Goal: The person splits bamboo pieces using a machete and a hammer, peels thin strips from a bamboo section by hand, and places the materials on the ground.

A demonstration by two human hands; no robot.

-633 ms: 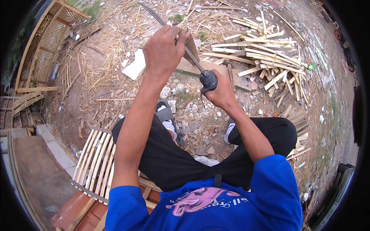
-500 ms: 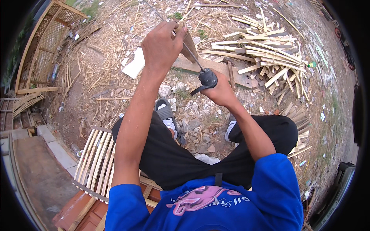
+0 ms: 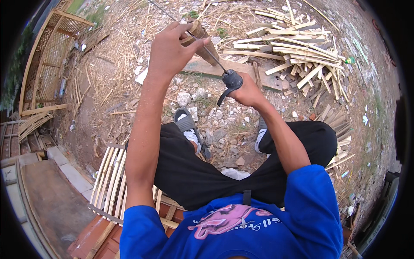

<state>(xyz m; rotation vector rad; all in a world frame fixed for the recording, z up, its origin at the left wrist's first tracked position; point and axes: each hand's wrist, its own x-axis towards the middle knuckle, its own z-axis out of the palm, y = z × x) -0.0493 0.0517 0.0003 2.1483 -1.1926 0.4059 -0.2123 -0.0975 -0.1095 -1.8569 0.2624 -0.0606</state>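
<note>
My right hand is closed around a black handle with a loose dark strap. From the handle a thin dark rod runs up and left, past my left hand and out at the top edge. Alongside the rod, a tapered brown piece of wood tilts above a flat wooden plank on the ground. My left hand has its thumb and fingers around the upper end of that wood, thumb lying across it. The palm side is hidden. Whether the wood touches the plank I cannot tell.
Cut wooden strips lie heaped beyond my right hand, with more strips beside my right knee. A slatted wooden panel is at my left, a lattice frame farther off. Stones and splinters cover the ground between my sandals.
My left thumb has come down a little and sits farther from the fingers. The handle and my right hand have shifted slightly upward in view; the view itself has also moved.
</note>
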